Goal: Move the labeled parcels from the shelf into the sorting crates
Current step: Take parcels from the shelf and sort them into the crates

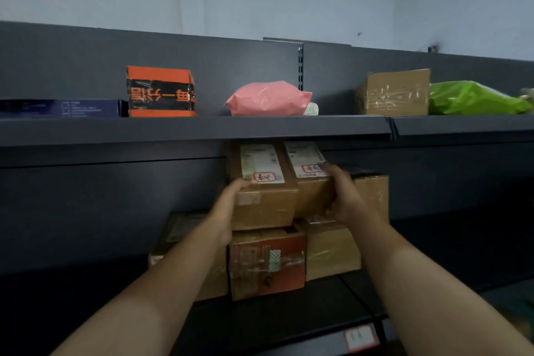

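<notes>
Clearance tight overhead

Clamps left labeled parcel (265, 205) at its near corner in left grip (228, 205), right labeled parcel (313, 196) at its right side in right grip (344, 196), fingers curled. Touching atop red taped box (267, 263), long axes running into the shelf (86, 196). Calls for a straight outward pull: upper shelf board (202, 130) just above.

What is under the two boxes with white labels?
A reddish taped box and a plain brown box sit under the labelled boxes. The left forearm covers part of another box; deeper back is hidden.
</notes>
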`<move>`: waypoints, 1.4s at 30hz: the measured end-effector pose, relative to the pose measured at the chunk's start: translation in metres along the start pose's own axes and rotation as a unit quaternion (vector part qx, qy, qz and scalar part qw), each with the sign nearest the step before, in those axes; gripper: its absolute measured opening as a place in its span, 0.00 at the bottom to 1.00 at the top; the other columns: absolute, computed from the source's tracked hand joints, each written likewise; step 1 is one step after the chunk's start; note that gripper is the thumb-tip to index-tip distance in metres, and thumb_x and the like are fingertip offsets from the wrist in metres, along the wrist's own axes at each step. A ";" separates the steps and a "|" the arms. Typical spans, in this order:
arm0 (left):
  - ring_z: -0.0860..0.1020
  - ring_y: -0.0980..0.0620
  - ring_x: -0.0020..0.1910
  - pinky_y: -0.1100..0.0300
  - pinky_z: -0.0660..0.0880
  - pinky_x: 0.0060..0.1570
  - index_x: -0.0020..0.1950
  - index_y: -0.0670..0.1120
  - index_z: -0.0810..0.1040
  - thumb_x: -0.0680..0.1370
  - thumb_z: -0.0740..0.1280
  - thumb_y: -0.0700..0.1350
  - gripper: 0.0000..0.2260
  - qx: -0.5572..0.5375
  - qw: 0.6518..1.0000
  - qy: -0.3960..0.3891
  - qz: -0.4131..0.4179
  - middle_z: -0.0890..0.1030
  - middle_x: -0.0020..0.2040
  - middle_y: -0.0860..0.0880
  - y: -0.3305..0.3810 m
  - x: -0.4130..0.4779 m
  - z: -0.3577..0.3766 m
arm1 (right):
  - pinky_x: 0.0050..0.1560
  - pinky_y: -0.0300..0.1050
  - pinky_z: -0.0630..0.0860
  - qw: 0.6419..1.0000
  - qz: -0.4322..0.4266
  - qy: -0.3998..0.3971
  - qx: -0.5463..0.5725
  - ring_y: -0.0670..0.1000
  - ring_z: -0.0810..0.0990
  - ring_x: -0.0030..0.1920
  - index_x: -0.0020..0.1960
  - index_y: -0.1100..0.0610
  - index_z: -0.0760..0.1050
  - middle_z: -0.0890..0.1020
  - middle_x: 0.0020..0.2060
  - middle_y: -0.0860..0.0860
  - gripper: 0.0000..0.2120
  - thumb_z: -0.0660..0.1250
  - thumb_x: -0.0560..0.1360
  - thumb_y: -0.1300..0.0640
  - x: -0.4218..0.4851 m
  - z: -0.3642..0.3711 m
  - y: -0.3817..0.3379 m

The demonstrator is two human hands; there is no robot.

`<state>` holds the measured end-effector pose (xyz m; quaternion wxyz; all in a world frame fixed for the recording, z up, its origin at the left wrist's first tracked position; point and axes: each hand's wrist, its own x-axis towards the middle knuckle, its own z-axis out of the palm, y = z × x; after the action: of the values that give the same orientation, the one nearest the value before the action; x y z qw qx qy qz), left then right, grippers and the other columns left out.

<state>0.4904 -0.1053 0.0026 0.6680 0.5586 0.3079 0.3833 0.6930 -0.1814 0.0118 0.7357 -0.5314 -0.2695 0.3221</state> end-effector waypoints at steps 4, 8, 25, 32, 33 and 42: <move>0.81 0.46 0.46 0.54 0.75 0.41 0.61 0.48 0.74 0.74 0.66 0.51 0.17 -0.032 0.998 -0.010 0.046 0.83 0.49 0.43 0.000 -0.043 -0.015 | 0.45 0.57 0.79 0.999 -0.013 -0.022 0.026 0.58 0.79 0.51 0.62 0.49 0.68 0.79 0.53 0.55 0.20 0.68 0.74 0.46 -0.047 -0.002 0.006; 0.81 0.48 0.43 0.56 0.74 0.38 0.62 0.51 0.74 0.75 0.65 0.49 0.16 -0.043 0.997 -0.020 0.057 0.83 0.45 0.47 0.000 -0.091 -0.032 | 0.42 0.51 0.78 1.000 -0.013 -0.025 -0.003 0.57 0.79 0.55 0.67 0.50 0.68 0.80 0.58 0.55 0.27 0.68 0.72 0.43 -0.099 -0.001 0.013; 0.78 0.46 0.47 0.54 0.73 0.40 0.63 0.54 0.72 0.74 0.65 0.55 0.18 0.036 0.984 -0.142 -0.101 0.80 0.49 0.46 -0.082 -0.205 0.065 | 0.53 0.54 0.77 0.982 0.055 0.181 0.024 0.55 0.79 0.53 0.62 0.51 0.73 0.82 0.52 0.53 0.22 0.68 0.72 0.43 -0.282 -0.161 0.031; 0.77 0.46 0.43 0.54 0.73 0.41 0.56 0.54 0.74 0.73 0.65 0.57 0.14 0.044 0.957 -0.202 -0.202 0.79 0.46 0.46 -0.175 -0.236 0.220 | 0.54 0.55 0.78 0.952 0.101 0.290 0.007 0.55 0.81 0.50 0.53 0.52 0.75 0.83 0.48 0.54 0.13 0.68 0.74 0.45 -0.350 -0.323 0.031; 0.78 0.45 0.43 0.54 0.74 0.42 0.56 0.53 0.75 0.73 0.65 0.57 0.14 0.044 0.950 -0.213 -0.223 0.80 0.45 0.46 -0.192 -0.241 0.240 | 0.52 0.55 0.79 0.945 0.113 0.307 0.010 0.56 0.81 0.49 0.54 0.53 0.75 0.83 0.49 0.55 0.15 0.68 0.74 0.45 -0.359 -0.345 0.036; 0.79 0.44 0.38 0.54 0.77 0.40 0.49 0.47 0.79 0.74 0.67 0.54 0.12 0.091 0.917 -0.219 -0.319 0.82 0.39 0.43 -0.315 -0.243 0.333 | 0.58 0.56 0.71 0.889 0.235 0.392 0.012 0.56 0.76 0.45 0.51 0.52 0.72 0.77 0.45 0.54 0.12 0.65 0.76 0.44 -0.389 -0.482 0.103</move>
<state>0.6971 -0.5095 -0.2489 0.7518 0.5591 0.3493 -0.0120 0.7776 -0.7468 -0.2477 0.6905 -0.6537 0.1775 0.2537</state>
